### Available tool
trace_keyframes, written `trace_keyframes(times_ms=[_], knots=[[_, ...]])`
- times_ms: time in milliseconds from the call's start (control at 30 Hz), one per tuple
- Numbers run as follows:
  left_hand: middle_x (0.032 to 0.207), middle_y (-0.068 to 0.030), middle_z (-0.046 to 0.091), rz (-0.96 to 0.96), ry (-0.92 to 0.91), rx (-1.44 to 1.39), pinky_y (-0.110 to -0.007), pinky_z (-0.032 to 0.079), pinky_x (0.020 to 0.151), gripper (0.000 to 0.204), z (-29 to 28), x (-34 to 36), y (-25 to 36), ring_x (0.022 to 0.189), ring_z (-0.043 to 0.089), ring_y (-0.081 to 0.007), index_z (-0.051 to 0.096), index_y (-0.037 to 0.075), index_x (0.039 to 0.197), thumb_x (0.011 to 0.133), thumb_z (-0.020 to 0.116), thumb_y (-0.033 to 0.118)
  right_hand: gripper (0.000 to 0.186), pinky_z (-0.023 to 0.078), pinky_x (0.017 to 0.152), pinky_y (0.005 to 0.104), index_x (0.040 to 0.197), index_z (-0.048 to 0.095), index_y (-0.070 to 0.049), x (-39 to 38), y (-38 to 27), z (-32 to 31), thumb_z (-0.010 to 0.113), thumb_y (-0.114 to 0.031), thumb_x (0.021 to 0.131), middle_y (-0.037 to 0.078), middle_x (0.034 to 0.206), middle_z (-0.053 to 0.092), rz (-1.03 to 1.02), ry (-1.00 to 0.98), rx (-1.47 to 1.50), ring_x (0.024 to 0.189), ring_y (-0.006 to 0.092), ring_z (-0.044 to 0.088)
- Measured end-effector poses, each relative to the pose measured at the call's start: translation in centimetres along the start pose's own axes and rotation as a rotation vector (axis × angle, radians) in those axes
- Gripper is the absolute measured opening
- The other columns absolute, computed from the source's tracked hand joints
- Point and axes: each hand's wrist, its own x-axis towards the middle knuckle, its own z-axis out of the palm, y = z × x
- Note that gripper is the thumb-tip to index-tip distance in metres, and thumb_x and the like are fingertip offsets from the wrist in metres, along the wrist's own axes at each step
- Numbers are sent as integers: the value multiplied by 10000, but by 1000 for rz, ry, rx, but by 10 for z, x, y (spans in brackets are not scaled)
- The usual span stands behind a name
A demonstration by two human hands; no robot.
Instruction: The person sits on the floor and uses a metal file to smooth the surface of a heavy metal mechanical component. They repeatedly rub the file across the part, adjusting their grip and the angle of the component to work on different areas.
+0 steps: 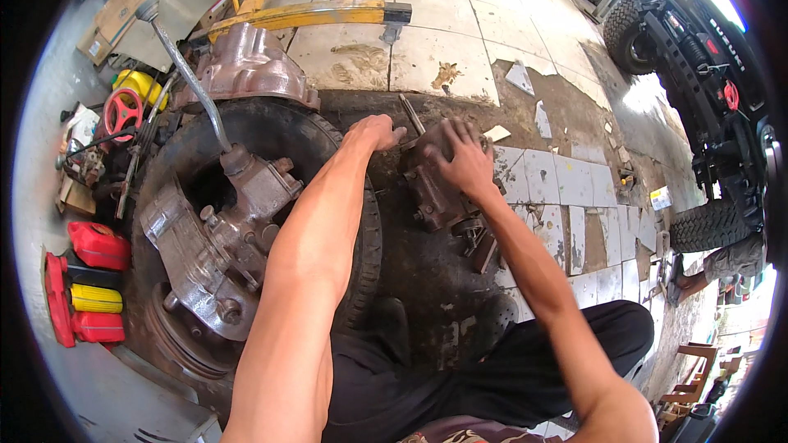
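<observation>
A dark, greasy metal gearbox casing (435, 189) sits on the dirty floor in front of me, with a thin metal shaft (412, 114) sticking up from its far end. Across its top lies my right hand (465, 153), fingers spread over the metal. My left hand (376, 132) is at the casing's far left, close to the shaft; its fingers curl downward, and whatever is in them is hidden. To the left, a larger gearbox (222, 234) with a long bent gear lever (190, 78) rests on a tyre (361, 238).
A brown bell-shaped housing (254, 70) stands beyond the tyre, near a yellow steel frame (320, 16). Red and yellow containers (97, 283) line the left wall. Broken tiles (566, 176) cover the floor at right. Farther right are a dark vehicle (710, 74) and another person's leg (710, 271).
</observation>
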Motion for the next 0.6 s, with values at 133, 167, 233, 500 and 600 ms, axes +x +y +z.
trace_keyframes(times_ms=[133, 167, 233, 500, 600], knots=[[1202, -232, 682, 18, 21, 25, -488, 498, 968, 563, -1, -2, 0, 1152, 636, -395, 711, 27, 1169, 977, 535, 527, 788, 218, 1170, 658, 1511, 445, -193, -6, -5, 4, 598, -641, 881, 102, 1597, 375, -421, -37, -219, 1485, 358, 313], [1238, -219, 670, 6, -4, 21, -486, 497, 985, 564, -2, -2, 3, 1181, 622, -390, 703, 30, 1188, 969, 555, 527, 783, 215, 1176, 650, 1509, 449, -195, 1, -4, 5, 603, -634, 880, 101, 1599, 372, -253, -17, -134, 1489, 358, 301], [1308, -192, 646, -19, -50, 14, -480, 495, 1017, 572, -8, -3, 8, 1239, 594, -379, 688, 35, 1228, 953, 593, 528, 773, 211, 1189, 633, 1506, 455, -201, 15, -3, 7, 612, -621, 876, 101, 1601, 368, 80, 26, 36, 1499, 358, 278], [1311, -184, 647, -30, -36, 15, -481, 495, 1018, 579, -7, -3, 9, 1245, 592, -376, 681, 45, 1246, 949, 598, 534, 683, 201, 1211, 599, 1469, 490, -198, 35, -3, -8, 650, -496, 876, 109, 1560, 421, 88, -143, 33, 1489, 349, 305], [1312, -182, 647, -38, -30, 41, -477, 494, 1021, 580, -8, -6, 9, 1245, 593, -373, 680, 47, 1250, 950, 596, 536, 648, 224, 1201, 602, 1424, 524, -178, 33, 1, -1, 654, -486, 869, 118, 1488, 496, -329, -160, -159, 1441, 355, 381]])
